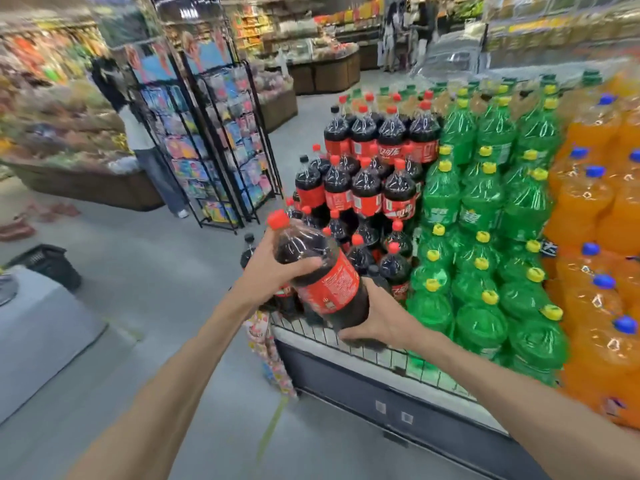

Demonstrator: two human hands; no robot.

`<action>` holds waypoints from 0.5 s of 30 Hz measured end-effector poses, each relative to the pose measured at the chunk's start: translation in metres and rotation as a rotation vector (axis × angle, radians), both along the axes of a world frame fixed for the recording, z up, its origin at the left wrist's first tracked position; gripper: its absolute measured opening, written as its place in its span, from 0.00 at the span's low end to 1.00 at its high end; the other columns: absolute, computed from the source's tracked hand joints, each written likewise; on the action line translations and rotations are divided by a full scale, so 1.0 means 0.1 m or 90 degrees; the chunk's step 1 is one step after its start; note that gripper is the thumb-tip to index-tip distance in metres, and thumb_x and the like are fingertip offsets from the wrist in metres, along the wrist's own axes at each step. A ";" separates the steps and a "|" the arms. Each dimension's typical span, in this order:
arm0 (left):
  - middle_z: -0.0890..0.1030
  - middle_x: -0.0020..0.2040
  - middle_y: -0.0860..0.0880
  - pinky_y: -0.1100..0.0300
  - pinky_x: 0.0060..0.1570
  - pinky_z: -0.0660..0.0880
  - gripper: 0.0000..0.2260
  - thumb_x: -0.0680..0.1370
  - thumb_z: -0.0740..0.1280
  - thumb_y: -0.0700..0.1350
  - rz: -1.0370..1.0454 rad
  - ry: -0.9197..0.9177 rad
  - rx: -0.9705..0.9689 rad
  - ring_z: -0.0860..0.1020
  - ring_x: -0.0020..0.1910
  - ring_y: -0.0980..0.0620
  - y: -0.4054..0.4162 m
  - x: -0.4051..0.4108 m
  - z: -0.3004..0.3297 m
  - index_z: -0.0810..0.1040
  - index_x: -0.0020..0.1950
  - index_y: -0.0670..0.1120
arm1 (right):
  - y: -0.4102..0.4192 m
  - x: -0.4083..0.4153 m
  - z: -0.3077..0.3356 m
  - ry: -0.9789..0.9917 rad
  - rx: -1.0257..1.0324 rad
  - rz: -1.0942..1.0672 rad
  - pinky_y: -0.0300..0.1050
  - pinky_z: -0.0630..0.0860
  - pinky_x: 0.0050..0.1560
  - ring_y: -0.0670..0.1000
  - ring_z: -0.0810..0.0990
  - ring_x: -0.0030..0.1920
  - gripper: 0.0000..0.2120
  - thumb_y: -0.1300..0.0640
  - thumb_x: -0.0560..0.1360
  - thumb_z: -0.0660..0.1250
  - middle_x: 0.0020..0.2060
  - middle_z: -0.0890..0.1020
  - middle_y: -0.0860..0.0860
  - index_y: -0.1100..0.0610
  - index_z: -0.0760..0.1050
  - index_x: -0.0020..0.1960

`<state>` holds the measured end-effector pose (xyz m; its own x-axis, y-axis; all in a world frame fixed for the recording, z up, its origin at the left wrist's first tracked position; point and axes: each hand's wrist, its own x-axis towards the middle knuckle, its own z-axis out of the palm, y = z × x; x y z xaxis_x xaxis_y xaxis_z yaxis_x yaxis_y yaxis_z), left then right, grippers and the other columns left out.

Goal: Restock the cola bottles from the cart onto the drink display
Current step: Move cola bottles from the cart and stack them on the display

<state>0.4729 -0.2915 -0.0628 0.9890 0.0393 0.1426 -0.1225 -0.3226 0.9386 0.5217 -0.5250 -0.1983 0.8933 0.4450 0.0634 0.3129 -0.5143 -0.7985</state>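
Observation:
I hold one large cola bottle (320,271) with a red cap and red label, tilted with its cap up and to the left. My left hand (273,268) grips its upper body near the shoulder. My right hand (377,320) cups its base from below. The bottle hangs just in front of the drink display (346,372), over its low wire front rail. Stacked cola bottles (367,188) fill the display's left part in tiers. No cart shows in the frame.
Green soda bottles (485,237) and orange soda bottles (595,237) stand to the right of the cola. A black wire rack (214,140) of packets stands on the left with a person (145,133) behind it. A dark basket (52,263) sits on the floor at left.

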 end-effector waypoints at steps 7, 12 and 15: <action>0.82 0.63 0.51 0.59 0.62 0.77 0.28 0.74 0.79 0.42 -0.154 -0.026 0.109 0.81 0.63 0.55 0.37 1.24 0.14 0.72 0.70 0.48 | 0.60 0.84 -0.20 0.093 0.123 -0.056 0.21 0.69 0.49 0.31 0.77 0.60 0.42 0.57 0.64 0.87 0.59 0.77 0.35 0.48 0.65 0.69; 0.82 0.63 0.51 0.50 0.67 0.77 0.28 0.73 0.81 0.44 -0.279 -0.033 0.146 0.81 0.63 0.52 0.59 2.03 -0.05 0.73 0.68 0.50 | 0.99 1.22 -0.56 0.106 0.173 -0.180 0.30 0.71 0.62 0.42 0.76 0.68 0.50 0.49 0.62 0.88 0.67 0.77 0.43 0.51 0.64 0.75; 0.81 0.66 0.51 0.47 0.70 0.74 0.29 0.72 0.82 0.44 -0.366 -0.027 0.157 0.80 0.66 0.51 0.73 2.50 -0.23 0.73 0.69 0.49 | 1.22 1.32 -0.73 0.096 0.195 -0.274 0.35 0.72 0.67 0.35 0.75 0.68 0.50 0.48 0.60 0.88 0.68 0.78 0.41 0.49 0.65 0.75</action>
